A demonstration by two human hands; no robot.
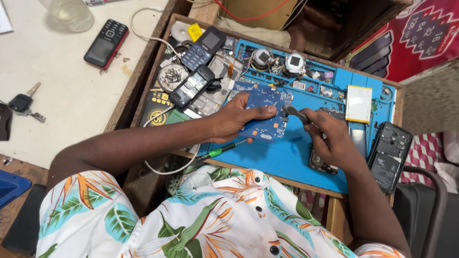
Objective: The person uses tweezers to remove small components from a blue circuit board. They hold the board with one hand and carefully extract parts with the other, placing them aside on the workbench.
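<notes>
The left hand [235,119] gripped the bare blue board [266,114] over the mat [291,157]; the right hand [330,138] pinched tweezers [295,113] at its edge, the work apparently unfinished.

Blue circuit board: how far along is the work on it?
Done: the blue circuit board is out of any casing, bare on the blue mat. In hand: left hand holds it, right hand puts a grey tool to its edge. Left: opened phone lies unassembled.

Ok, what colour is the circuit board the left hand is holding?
Blue, the circuit board under the left hand, above the blue work mat; head view.
</notes>
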